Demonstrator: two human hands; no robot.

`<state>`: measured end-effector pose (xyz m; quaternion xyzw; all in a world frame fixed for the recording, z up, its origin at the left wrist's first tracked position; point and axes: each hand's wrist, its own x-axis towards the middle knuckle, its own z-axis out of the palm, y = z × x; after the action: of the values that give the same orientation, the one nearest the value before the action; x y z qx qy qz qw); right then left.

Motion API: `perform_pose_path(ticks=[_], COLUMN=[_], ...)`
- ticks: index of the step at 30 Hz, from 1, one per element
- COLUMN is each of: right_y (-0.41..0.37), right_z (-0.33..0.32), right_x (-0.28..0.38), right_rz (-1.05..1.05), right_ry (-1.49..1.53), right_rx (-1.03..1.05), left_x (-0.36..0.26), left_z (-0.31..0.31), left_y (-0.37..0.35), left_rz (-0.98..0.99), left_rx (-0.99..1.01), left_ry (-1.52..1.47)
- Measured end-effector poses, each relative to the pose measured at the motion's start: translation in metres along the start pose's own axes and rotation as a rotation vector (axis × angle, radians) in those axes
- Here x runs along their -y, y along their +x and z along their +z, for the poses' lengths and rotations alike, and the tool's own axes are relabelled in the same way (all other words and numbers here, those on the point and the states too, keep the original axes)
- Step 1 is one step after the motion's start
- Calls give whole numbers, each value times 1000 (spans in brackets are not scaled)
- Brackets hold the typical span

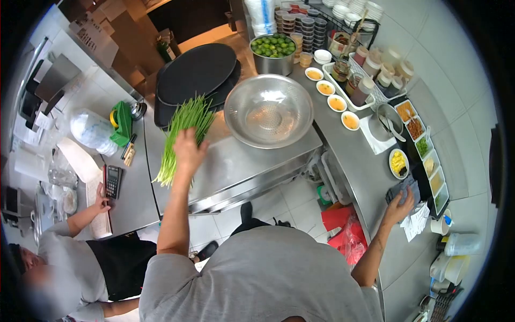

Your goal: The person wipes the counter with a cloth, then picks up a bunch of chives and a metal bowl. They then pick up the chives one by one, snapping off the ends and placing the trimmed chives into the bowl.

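Note:
My left hand (189,150) is raised over the steel counter (241,166) and grips a long bunch of green chives (182,137), leafy tips pointing away, pale root ends toward me. To its right sits a large empty steel mixing bowl (269,110). My right hand (403,201) is stretched far right, resting on a dark cloth (399,189) on the side counter, next to a small plate of yellow food (398,162).
Black round trays (196,72) and a pot of limes (272,51) stand beyond the bowl. Small sauce dishes (332,94) and a row of condiment bins (426,153) line the right counter. Another person (80,257) sits at lower left near a calculator (112,181). A red bag (343,231) lies on the floor.

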<state>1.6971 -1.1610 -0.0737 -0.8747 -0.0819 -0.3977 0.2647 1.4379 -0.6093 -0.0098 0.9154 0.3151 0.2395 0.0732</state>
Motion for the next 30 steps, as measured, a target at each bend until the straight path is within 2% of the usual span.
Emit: perform_pose_path(ticks=[2, 4, 5, 8, 10, 12, 13, 18, 19, 21, 23, 24, 26, 27, 30], right_y=[-9, -9, -7, 2, 7, -6, -10, -6, -5, -3, -2, -2, -5, -6, 3], right_z=[9, 26, 38, 81, 108, 147, 161, 174, 177, 173, 169, 168, 173, 174, 140], right_x=[47, 110, 141, 230, 282, 296, 305, 327, 326, 330, 331, 330, 326, 325, 368], right_rz=[145, 295, 321, 406, 469, 305, 228, 259, 283, 362, 290, 249, 88, 8, -216], right_ry=[325, 626, 679, 870, 888, 827, 799, 902, 913, 941, 849, 805, 549, 426, 370], right_rx=[80, 328, 442, 703, 809, 742, 704, 827, 829, 844, 833, 827, 675, 599, 320], left_x=[30, 52, 61, 69, 57, 57, 63, 128, 137, 154, 164, 163, 157, 141, 110], left_z=[-4, 8, 10, 14, 10, 10, 10, 23, 19, 14, 9, 8, 5, -4, -14], left_y=[-8, -10, -7, 9, 18, 23, 29, 46, 47, 49, 51, 51, 45, 44, 34], left_rz=[-204, -305, -355, -309, -309, -190, -216, -318, -408, -457, -478, -399, -254, -251, -8], left_rx=[86, 210, 269, 351, 412, 317, 323, 430, 497, 527, 510, 400, 176, 113, -95], left_ry=[352, 382, 396, 92, -75, -326, -398, -860, -930, -866, -729, -613, -377, -412, -217])
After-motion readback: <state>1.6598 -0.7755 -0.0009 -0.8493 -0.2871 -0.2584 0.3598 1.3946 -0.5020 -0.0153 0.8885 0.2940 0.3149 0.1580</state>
